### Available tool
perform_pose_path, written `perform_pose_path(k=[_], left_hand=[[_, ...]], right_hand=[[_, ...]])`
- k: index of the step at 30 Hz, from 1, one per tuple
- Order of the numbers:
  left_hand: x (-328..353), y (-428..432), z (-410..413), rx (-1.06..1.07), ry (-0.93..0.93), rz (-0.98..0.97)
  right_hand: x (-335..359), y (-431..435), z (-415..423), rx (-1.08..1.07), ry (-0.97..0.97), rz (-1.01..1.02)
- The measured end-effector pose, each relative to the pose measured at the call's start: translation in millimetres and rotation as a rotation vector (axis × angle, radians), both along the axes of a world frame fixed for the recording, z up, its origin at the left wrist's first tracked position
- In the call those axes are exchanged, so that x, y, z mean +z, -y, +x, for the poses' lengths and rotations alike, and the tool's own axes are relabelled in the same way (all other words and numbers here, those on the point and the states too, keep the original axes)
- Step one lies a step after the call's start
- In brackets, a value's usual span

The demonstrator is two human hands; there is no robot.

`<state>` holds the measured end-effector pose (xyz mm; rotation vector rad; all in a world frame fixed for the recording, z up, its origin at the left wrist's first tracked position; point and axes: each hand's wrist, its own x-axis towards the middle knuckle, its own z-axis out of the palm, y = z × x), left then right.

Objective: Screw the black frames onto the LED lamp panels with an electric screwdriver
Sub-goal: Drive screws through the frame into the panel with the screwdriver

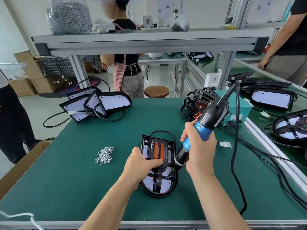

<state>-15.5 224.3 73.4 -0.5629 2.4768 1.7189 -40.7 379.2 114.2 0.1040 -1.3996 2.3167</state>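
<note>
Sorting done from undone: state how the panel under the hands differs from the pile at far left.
The near panel lies flat; the piled panels overlap, tilted. The near panel carries a black frame with orange strips; the piled panels show bare boards. The left hand holds the near panel, the right hand's electric screwdriver at its edge; the piled panels lie untouched. Both have black rims.

Left hand [141, 164], right hand [200, 148] bare; forearms bare up to frame edge.
</note>
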Motion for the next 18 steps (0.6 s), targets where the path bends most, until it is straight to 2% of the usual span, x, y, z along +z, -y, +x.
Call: perform_pose_path(k=[7, 13, 18], left_hand=[[-2, -2, 0, 0.035, 0.0, -0.009], [-1, -2, 1, 0.028, 0.006, 0.008], [0, -1, 1, 0.01, 0.012, 0.015]], right_hand=[[-1, 5, -1, 0.04, -0.003, 0.06], [1, 1, -1, 0.236, -0.062, 0.142], [5, -4, 1, 0.316, -0.076, 0.1]])
